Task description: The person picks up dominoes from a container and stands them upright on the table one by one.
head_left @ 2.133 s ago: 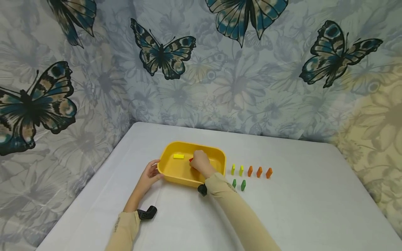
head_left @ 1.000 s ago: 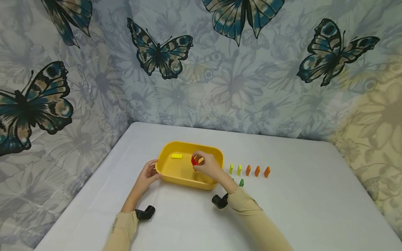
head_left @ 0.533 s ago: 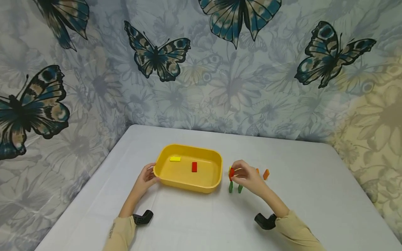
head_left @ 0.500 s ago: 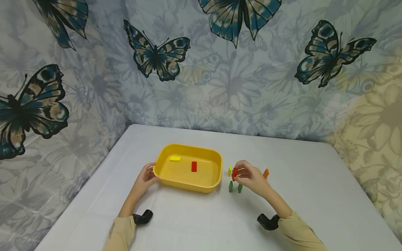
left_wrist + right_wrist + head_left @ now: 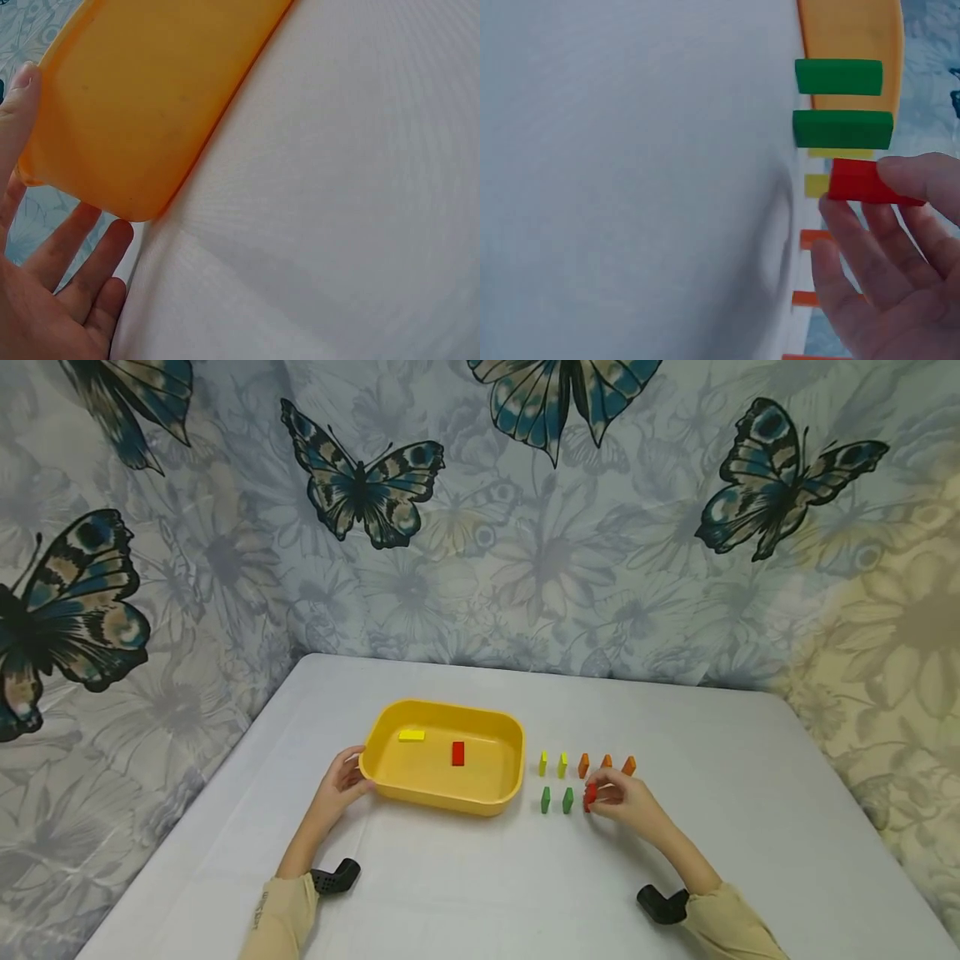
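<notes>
In the head view my right hand [image 5: 628, 800] pinches a red domino-shaped block [image 5: 855, 181] upright between thumb and fingertips. Its lower end is a little above the tabletop, just right of two standing green blocks [image 5: 567, 800]. My left hand [image 5: 339, 783] holds the left end of a yellow tray [image 5: 442, 800], thumb toward its near corner and fingers against the end wall. Inside the tray a yellow block [image 5: 412, 736] and another red block [image 5: 458, 753] lie flat, apart from each other.
Behind the green blocks stands a row of two yellow blocks [image 5: 562, 765] and three orange blocks [image 5: 583, 766], the right ones partly covered by my right hand. All are on a white-covered table [image 5: 465, 893]; a butterfly-patterned wall [image 5: 555, 577] rises at its back.
My right hand has lifted a red block out of the tray, carried it right past the yellow blocks and lowered it beside the green ones. My left hand has stayed at the tray.
</notes>
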Available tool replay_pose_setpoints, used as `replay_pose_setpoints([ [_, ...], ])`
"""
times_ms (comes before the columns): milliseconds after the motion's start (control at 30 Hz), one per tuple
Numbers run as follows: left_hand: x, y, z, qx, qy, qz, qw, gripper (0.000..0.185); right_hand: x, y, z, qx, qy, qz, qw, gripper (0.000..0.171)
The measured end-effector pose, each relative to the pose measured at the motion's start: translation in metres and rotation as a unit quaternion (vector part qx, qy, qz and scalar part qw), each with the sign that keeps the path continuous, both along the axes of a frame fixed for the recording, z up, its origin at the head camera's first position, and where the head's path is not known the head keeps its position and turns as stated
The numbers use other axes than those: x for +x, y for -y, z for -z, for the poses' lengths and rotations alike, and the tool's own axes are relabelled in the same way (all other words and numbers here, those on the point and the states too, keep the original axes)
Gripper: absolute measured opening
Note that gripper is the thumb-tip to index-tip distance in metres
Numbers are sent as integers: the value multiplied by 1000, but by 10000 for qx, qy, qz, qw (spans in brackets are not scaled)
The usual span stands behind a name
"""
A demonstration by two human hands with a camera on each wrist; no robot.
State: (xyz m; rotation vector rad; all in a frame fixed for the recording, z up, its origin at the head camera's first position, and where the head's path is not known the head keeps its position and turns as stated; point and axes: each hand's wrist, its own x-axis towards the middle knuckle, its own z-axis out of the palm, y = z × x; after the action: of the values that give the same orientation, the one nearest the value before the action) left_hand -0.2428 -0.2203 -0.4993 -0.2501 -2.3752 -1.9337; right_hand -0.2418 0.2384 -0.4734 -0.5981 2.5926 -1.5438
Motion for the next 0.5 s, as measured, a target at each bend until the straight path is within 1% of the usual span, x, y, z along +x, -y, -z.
replay_pose_setpoints([
  [100, 0, 1, 4, -61, 13, 1, 10000, 59, -1, -3, 3, 293, 15, -93, 9995, 25],
  [200, 0, 1, 5, -74, 22, -19, 10000, 60, -2, -5, 5, 515, -17, -190, 9985, 25],
  [400, -4, 1, 3, -104, -29, 39, 9999, 60, -5, -7, 10, 562, -120, -31, 9983, 27],
  [500, -4, 2, -1, -117, 78, 16, 9999, 60, -7, -7, 11, 569, -152, -2, 9983, 28],
])
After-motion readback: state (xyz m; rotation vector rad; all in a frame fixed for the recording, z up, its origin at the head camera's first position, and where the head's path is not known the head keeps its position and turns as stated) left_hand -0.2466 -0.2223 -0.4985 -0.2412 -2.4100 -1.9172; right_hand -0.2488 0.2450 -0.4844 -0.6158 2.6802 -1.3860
